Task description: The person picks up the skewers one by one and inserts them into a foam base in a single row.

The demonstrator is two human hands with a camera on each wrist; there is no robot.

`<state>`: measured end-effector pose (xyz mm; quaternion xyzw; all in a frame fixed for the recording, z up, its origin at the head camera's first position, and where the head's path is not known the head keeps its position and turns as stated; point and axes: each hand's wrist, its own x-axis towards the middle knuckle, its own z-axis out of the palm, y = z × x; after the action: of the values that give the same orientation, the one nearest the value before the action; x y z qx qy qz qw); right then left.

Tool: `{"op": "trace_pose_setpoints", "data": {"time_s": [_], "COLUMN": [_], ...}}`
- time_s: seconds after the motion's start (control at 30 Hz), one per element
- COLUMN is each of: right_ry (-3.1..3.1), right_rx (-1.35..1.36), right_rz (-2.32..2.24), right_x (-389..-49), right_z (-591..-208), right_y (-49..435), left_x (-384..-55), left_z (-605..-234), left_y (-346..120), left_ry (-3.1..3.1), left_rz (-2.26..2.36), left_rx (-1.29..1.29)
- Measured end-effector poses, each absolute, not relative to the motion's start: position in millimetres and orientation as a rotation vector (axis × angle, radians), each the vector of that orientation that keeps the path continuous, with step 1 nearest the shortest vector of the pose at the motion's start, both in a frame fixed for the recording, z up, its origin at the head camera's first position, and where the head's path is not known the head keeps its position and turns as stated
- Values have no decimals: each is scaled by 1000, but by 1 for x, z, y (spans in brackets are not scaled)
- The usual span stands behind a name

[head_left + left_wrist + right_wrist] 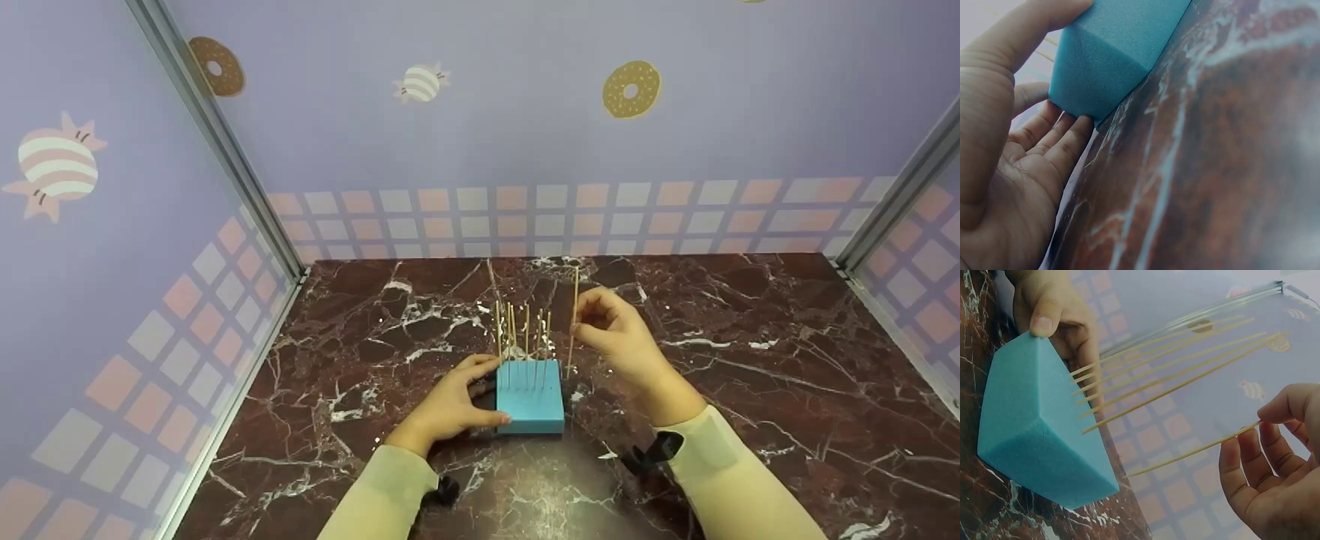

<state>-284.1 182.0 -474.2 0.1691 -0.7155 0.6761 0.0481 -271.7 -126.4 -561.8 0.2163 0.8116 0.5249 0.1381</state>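
Note:
A light-blue foam block stands on the marbled tabletop. Several thin wooden skewers stick up out of its top face, toward the far side. My left hand grips the block from its left side; in the left wrist view its thumb lies on one edge of the block and its fingers on the opposite side. One more skewer is pinched between thumb and fingers of my right hand. That skewer points nearly straight up just right of the block. Whether its lower tip touches the block, I cannot tell.
Small white crumbs lie on the dark red marbled table behind the block. Purple walls with donut and candy prints close off the back and sides. A dark strap sits at the right wrist.

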Motion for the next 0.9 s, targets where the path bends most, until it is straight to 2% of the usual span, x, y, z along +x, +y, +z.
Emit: {"op": "trace_pose_setpoints", "data": {"time_s": [0.47,0.9], "right_ry": [-2153,-2220], "right_rx": [652,650], "right_rz": [2145,2139], "right_x": [-280,-279], "right_z": [-479,-484], "right_y": [174,170], "left_x": [-272,-272], "left_z": [-560,-561], "left_y": [-126,-127], "left_ry": [2384,2380], "left_rz": [1488,1491], "left_rx": [624,640]}}
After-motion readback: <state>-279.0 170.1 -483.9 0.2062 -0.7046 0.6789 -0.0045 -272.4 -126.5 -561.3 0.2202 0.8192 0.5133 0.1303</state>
